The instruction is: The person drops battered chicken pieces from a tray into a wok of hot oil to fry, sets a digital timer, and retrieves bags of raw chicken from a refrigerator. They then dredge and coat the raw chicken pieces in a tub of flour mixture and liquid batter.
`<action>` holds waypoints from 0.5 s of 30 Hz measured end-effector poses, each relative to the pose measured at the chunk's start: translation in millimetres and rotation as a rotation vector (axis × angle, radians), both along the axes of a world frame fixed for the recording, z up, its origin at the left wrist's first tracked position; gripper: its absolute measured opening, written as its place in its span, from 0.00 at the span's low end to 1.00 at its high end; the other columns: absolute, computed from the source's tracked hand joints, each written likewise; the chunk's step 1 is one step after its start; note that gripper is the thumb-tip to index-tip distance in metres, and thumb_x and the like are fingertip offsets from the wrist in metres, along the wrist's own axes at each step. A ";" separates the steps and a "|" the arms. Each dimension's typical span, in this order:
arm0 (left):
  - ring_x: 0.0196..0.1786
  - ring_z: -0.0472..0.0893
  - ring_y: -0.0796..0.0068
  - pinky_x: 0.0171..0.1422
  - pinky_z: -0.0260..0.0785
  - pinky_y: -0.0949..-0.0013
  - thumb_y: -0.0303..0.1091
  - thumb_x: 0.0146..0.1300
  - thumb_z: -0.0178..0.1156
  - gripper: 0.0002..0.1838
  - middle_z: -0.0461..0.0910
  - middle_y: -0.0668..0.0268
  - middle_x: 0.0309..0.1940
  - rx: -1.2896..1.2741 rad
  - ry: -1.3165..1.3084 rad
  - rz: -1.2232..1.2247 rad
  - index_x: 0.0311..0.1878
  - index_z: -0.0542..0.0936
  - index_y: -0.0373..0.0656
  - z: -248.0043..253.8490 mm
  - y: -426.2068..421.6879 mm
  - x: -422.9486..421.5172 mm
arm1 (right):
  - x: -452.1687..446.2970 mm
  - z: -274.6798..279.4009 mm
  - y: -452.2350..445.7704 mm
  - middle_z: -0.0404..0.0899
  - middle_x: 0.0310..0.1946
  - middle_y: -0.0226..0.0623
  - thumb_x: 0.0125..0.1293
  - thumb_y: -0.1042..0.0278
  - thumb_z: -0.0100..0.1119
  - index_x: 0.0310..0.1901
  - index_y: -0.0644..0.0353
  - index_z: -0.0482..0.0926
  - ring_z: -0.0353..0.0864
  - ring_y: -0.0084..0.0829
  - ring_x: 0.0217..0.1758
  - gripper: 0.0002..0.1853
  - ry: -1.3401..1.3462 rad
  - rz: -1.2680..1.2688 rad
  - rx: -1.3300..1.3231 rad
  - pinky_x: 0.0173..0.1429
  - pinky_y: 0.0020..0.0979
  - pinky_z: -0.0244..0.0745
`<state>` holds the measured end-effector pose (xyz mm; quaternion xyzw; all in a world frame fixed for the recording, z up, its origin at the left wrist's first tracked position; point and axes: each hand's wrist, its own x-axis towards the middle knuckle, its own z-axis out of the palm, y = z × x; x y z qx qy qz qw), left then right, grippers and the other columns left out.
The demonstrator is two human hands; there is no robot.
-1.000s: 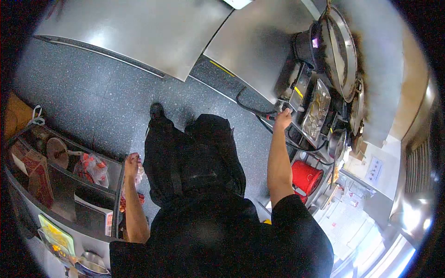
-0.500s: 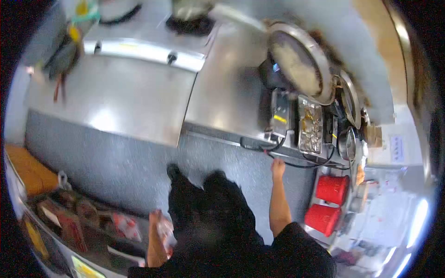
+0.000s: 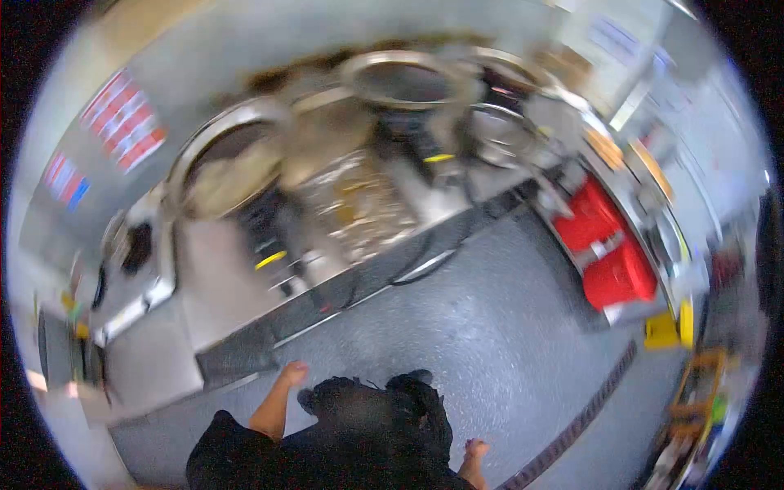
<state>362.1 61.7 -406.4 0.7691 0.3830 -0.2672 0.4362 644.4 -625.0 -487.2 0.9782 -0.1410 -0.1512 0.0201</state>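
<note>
My left hand (image 3: 294,373) hangs in front of my body at the lower left, over the floor near the front edge of the steel counter (image 3: 214,359). Motion smears its fingers, and no object shows in it. Low and to the right of my dark trousers, my right hand (image 3: 476,447) swings over the grey floor (image 3: 506,359). Its fingers look partly curled but are blurred, and I see nothing in them. Neither hand touches anything visible.
Along the counter sit a large round pan (image 3: 233,167) with pale contents, a foil-lined tray (image 3: 359,208) and another round pan (image 3: 400,82). Red containers (image 3: 616,273) stand at the right, near a yellow object (image 3: 670,328). A dark floor strip (image 3: 576,433) crosses the lower right.
My view has turned right, bringing the pans and tray across the front. The shelf of packages at lower left and the clear bag beside my left hand have left view.
</note>
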 end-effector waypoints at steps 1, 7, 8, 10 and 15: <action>0.42 0.80 0.55 0.47 0.71 0.57 0.47 0.60 0.50 0.17 0.82 0.56 0.40 -0.039 0.012 0.040 0.41 0.81 0.45 4.1 12.8 73.9 | -16.9 4.7 -17.3 0.69 0.15 0.35 0.57 0.68 0.52 0.19 0.61 0.71 0.69 0.29 0.14 0.11 0.023 -0.063 -0.082 0.16 0.36 0.65; 0.45 0.81 0.58 0.50 0.71 0.59 0.46 0.59 0.57 0.19 0.82 0.58 0.41 -0.046 -0.299 -0.140 0.49 0.78 0.46 99.4 -86.4 424.0 | 93.5 123.9 -18.5 0.75 0.16 0.39 0.56 0.67 0.52 0.23 0.64 0.75 0.73 0.31 0.15 0.10 -0.369 -0.768 0.633 0.18 0.34 0.69; 0.44 0.81 0.59 0.49 0.72 0.60 0.46 0.59 0.58 0.19 0.82 0.59 0.41 -0.086 -0.334 -0.213 0.49 0.78 0.46 119.4 -114.0 471.4 | 139.1 140.6 -6.3 0.75 0.15 0.39 0.54 0.68 0.53 0.22 0.66 0.76 0.72 0.30 0.17 0.10 -0.433 -0.709 0.551 0.20 0.35 0.69; 0.42 0.81 0.61 0.48 0.72 0.61 0.47 0.59 0.60 0.20 0.82 0.59 0.40 -0.164 -0.398 -0.348 0.50 0.77 0.46 170.5 -156.7 552.5 | 232.8 140.7 2.3 0.74 0.16 0.36 0.53 0.70 0.55 0.21 0.65 0.75 0.72 0.28 0.17 0.08 -0.618 -0.596 0.631 0.21 0.32 0.69; 0.44 0.81 0.53 0.47 0.72 0.57 0.47 0.57 0.58 0.20 0.81 0.52 0.38 -0.003 -0.395 -0.409 0.47 0.78 0.44 126.5 -189.7 684.0 | 479.5 187.5 17.4 0.72 0.17 0.30 0.58 0.73 0.57 0.23 0.62 0.74 0.70 0.23 0.18 0.07 -0.795 -0.501 1.077 0.19 0.27 0.66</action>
